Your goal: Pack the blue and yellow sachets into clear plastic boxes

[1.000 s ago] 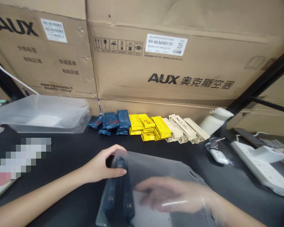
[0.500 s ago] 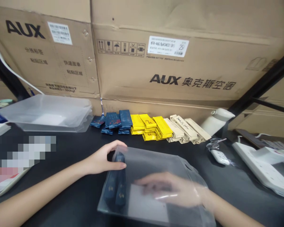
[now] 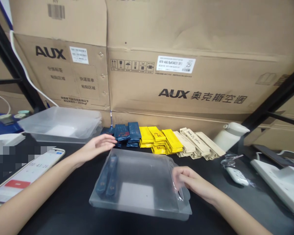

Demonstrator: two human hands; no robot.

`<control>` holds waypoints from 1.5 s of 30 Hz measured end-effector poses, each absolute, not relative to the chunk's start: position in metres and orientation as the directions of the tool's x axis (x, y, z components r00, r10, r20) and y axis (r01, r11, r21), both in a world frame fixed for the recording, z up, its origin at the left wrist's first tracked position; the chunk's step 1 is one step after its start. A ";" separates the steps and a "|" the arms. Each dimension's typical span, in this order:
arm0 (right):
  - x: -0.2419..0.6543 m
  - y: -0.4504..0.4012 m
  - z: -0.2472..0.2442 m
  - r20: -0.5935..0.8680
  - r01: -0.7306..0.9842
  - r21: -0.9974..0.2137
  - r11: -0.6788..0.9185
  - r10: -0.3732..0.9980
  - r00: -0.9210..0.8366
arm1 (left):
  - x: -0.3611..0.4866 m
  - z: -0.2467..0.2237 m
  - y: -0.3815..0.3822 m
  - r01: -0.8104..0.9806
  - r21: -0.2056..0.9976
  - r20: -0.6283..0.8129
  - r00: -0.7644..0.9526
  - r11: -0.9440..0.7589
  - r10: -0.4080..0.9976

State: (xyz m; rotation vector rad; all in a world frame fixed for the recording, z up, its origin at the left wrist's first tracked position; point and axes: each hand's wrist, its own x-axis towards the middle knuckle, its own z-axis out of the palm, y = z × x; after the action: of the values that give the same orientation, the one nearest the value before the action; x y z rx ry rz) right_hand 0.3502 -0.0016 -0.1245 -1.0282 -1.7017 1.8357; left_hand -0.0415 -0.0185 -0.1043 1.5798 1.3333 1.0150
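A clear frosted plastic bag [image 3: 161, 182] lies on the black table, with two dark blue packets [image 3: 111, 178] inside at its left side and a white rectangle [image 3: 136, 195] showing through it. My left hand [image 3: 101, 145] is open, its fingertips beside the blue packets [image 3: 122, 133] at the back. On the right, my right hand [image 3: 187, 179] grips the bag's open edge, its fingers partly behind the plastic. Yellow packets [image 3: 172, 140] and beige packets [image 3: 196, 142] lie in piles to the right of the blue ones.
More clear bags [image 3: 63, 122] are stacked at the back left. A phone [image 3: 26, 176] lies at the left. To the right are a pale bottle [image 3: 231, 135], a small white device [image 3: 237, 176] and a power strip [image 3: 279, 182]. Large cardboard boxes [image 3: 142, 104] stand behind.
My left hand has let go of the bag and moved back toward the blue packets. My right hand has come out of the bag to its right edge. The camera view has shifted.
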 end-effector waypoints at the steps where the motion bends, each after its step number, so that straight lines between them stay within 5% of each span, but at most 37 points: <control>1: 0.350 -0.001 -0.126 -0.222 0.166 -0.975 -0.150 0.739 -0.635 | -0.045 -0.103 -0.016 0.375 0.921 0.109 0.017 -0.107 0.994; 3: 0.351 -0.001 -0.128 -0.206 0.166 -0.978 -0.128 0.734 -0.647 | -0.054 -0.103 -0.012 0.578 0.806 0.223 -0.101 -0.125 0.970; 5: 0.352 0.000 -0.129 -0.192 0.177 -0.979 -0.098 0.726 -0.661 | -0.062 -0.107 -0.009 0.813 0.562 0.339 -0.059 -0.151 0.939; 7: 0.353 0.001 -0.130 -0.192 0.199 -0.977 -0.077 0.722 -0.665 | -0.068 -0.115 -0.005 0.931 0.330 0.365 0.030 -0.159 0.931; 9: 0.354 0.001 -0.129 -0.208 0.229 -0.971 -0.071 0.724 -0.658 | -0.071 -0.122 -0.002 0.963 0.226 0.325 0.066 -0.145 0.943; 31: 0.352 -0.002 -0.124 -0.236 0.253 -0.963 -0.090 0.732 -0.639 | -0.045 -0.114 -0.009 0.984 -0.178 0.163 0.042 -0.012 0.986; 39: 0.355 0.003 -0.126 -0.259 0.248 -0.960 -0.131 0.755 -0.602 | -0.030 -0.086 -0.048 0.972 -0.095 0.467 -0.149 0.217 0.872; 42: 0.363 0.009 -0.122 -0.244 0.342 -0.938 -0.053 0.803 -0.543 | -0.029 -0.072 -0.065 0.982 0.138 0.659 -0.191 0.132 0.728; 45: 0.369 0.011 -0.119 -0.035 0.389 -0.912 0.131 0.919 -0.393 | -0.022 -0.063 -0.069 0.838 0.520 0.665 -0.279 -0.162 0.692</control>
State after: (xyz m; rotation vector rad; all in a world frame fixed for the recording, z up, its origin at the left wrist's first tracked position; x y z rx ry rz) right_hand 0.3693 0.0111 -0.1191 -1.2563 -1.8570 1.2334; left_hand -0.0219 -0.0690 -0.0630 1.9680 2.1240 1.5727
